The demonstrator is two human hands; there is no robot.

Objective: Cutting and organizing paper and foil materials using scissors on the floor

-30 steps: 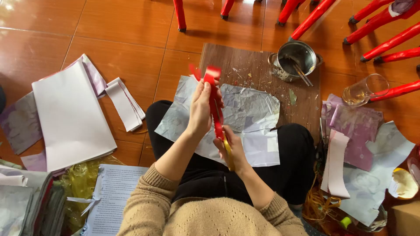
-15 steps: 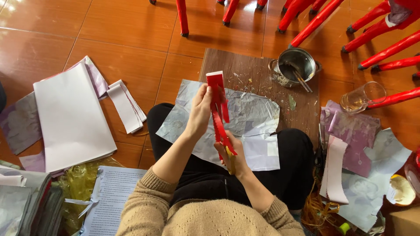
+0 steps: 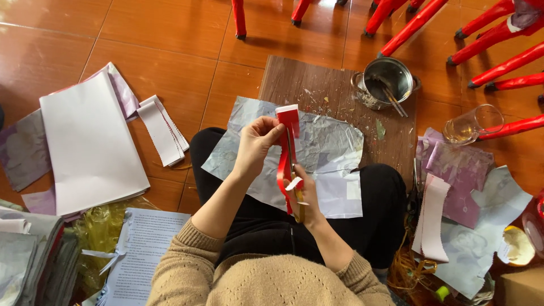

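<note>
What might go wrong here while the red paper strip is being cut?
The left hand pinches the red paper strip close beside the scissors in the right hand, so fingers may get nicked. The strip hangs loose and curled, so the cut might wander. Scraps may drop onto the silvery sheet on the lap.

From my feed: orange-brown tiled floor [image 3: 141, 34], glossy, w/ soft daylight glare at upper left of frame. Red metal chair legs [image 3: 419, 22] crowd the top edge & upper right. A brown wooden board [image 3: 317, 85] lies on the tiles at center top. Loose paper sheets [image 3: 90, 147] scattered at left & lower right.
</note>
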